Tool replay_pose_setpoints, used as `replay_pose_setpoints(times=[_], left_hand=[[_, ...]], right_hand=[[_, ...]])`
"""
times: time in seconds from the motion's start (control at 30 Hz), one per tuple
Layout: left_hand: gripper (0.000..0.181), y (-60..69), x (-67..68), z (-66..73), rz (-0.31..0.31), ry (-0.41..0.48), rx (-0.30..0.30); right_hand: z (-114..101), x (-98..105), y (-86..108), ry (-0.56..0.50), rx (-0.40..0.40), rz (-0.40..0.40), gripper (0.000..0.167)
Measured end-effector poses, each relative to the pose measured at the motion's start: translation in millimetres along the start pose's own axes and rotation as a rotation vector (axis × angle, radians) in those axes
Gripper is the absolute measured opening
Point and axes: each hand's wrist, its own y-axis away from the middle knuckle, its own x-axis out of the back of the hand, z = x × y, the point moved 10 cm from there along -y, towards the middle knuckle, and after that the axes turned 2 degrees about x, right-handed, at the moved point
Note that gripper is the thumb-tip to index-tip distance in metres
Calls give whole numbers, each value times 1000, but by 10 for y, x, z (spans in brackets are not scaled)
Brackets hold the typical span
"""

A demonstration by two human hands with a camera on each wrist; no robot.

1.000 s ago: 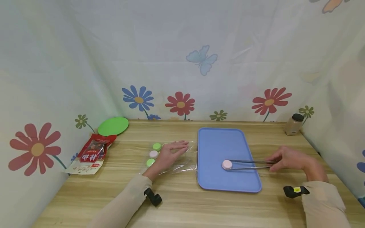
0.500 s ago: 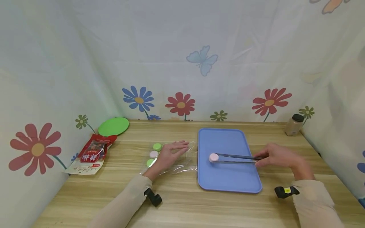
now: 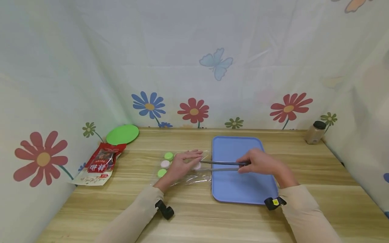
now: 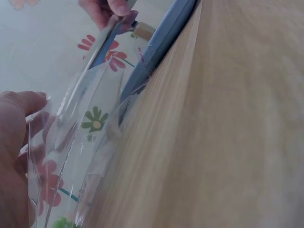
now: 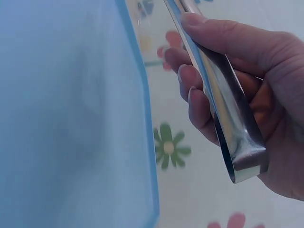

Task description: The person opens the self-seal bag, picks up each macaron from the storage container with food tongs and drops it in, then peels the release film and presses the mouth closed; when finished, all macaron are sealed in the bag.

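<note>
My right hand (image 3: 258, 162) grips metal tongs (image 3: 223, 163), its thumb and fingers wrapped around the handle (image 5: 232, 114). At the tips of the tongs, beside my left thumb, is a pale pink macaron (image 3: 197, 166), partly covered by that hand. My left hand (image 3: 180, 167) lies over a clear plastic bag (image 3: 197, 179) with fingers extended to the right. The left wrist view shows fingers through the raised clear film (image 4: 71, 137); whether they pinch it is unclear. Two green macarons (image 3: 168, 156) and a pink one (image 3: 165, 164) lie in a column left of the hand.
A blue tray (image 3: 237, 194) lies under the right hand and tongs. At the back left are a green plate (image 3: 122, 134) and a red food packet (image 3: 104, 158). A black-lidded jar (image 3: 315, 133) stands at the back right, near the fabric wall.
My right hand has moved left, carrying the tongs and the pink macaron from over the blue tray to the plastic bag at my left hand. The left hand has stayed put.
</note>
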Motion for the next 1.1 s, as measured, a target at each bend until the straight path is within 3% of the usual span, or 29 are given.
replay_pose_setpoints(times=[0.3, 0.5, 0.83, 1.1], left_hand=[[25, 10, -4, -65, 5, 2, 19], [23, -15, 14, -46, 4, -32, -1], [20, -82, 57, 74, -75, -95, -29], [19, -89, -32, 35, -155, -59, 51]], right_hand=[[-283, -275, -392, -7, 48, -82, 16], [-321, -314, -431, -17, 68, -104, 13], [-474, -406, -510, 16, 92, -133, 10], [-544, -416, -555, 3, 105, -115, 18]])
